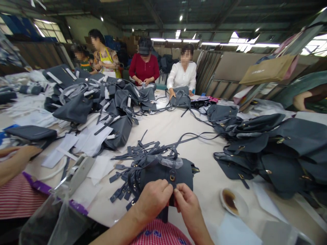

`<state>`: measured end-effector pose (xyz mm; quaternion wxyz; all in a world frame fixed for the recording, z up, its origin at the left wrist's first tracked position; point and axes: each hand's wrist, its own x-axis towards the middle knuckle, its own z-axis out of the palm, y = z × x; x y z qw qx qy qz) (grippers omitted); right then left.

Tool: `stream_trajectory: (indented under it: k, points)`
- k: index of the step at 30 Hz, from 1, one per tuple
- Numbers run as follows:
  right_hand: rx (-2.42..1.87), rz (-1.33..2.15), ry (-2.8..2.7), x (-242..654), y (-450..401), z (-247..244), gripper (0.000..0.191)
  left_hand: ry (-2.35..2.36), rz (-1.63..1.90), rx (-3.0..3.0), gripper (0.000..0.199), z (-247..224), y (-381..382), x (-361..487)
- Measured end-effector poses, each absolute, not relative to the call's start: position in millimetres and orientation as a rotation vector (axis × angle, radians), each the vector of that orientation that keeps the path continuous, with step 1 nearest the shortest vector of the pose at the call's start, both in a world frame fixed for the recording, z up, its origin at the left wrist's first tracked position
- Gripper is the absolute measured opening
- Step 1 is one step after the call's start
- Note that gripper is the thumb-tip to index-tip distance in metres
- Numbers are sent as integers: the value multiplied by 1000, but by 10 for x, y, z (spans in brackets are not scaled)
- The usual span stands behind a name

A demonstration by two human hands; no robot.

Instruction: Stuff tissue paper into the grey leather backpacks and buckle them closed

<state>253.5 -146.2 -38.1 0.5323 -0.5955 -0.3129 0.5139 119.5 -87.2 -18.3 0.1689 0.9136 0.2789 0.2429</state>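
A dark blue-grey bag lies on the table right in front of me, its handle loop upright and a clear plastic wrap on it. On its front is a gold buckle with a strap running down from it. My left hand is closed, pinching the strap just below the buckle. Beside it my right hand also pinches at the strap, thumb and forefinger together. The fingers cover most of the strap there. Several loose strap pieces with buckle ends lie in a pile left of the bag.
Finished-looking bags are heaped at right, more bags at left. A small dish of brown liquid stands near my right hand. White papers and a grey metal device are at left. Co-workers work across the table.
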Motion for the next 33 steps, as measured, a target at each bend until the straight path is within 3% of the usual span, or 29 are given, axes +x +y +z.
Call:
stream_trajectory:
  k: [5,8,12,17,23,29,33]
  points:
    - [-1654,830,-1103,2499,-1457,-422,20,952,790,2773,17,-127,-829,1379]
    - [-1661,776,-1077,2492,-1442,-381,18,1098,893,2627,19,-138,-820,1494]
    - [-1384,1252,-738,2537,-1457,-263,29,1154,918,2321,17,-235,-792,1460]
    - [-1035,1710,-358,2568,-1494,-244,35,882,899,2596,17,-293,-708,1306]
    - [-1556,1036,-1031,2478,-1480,-396,24,1051,903,2765,17,-163,-739,1400]
    - [-1525,1322,-1115,2488,-1539,-318,17,711,767,2970,18,59,-562,1397]
    - [-1622,1129,-1393,2446,-1628,-381,9,964,639,2857,16,111,-481,1400]
